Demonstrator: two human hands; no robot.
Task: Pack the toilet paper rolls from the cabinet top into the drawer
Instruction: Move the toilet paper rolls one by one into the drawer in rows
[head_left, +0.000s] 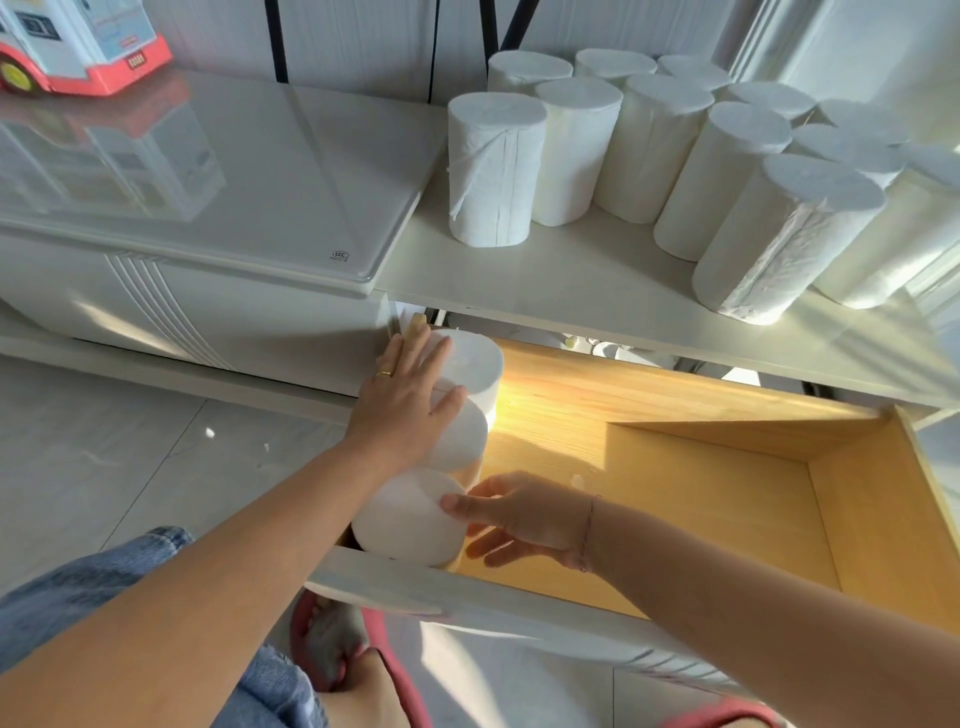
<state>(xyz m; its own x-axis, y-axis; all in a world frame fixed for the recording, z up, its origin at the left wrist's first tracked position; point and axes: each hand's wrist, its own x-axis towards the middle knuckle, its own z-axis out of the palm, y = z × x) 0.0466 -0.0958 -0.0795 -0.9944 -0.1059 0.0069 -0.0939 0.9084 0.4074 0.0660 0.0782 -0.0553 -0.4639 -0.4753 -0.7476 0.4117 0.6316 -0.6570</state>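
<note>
Several white toilet paper rolls (644, 150) stand upright on the white cabinet top (597, 280) at the upper right. Below it a wooden drawer (701, 467) is pulled out. Three rolls stand in a row along the drawer's left wall: a far roll (475, 361), a middle roll (465, 436) and a near roll (408, 517). My left hand (405, 402) lies flat, fingers spread, on the tops of the far and middle rolls. My right hand (517, 517) has its fingertips against the near roll's right side, fingers apart.
A lower white cabinet (208, 208) with a glossy top stands at the left, carrying a red and white toy vehicle (78, 47). The drawer's white front panel (467, 597) is near my knees. Pale floor tiles lie at the lower left.
</note>
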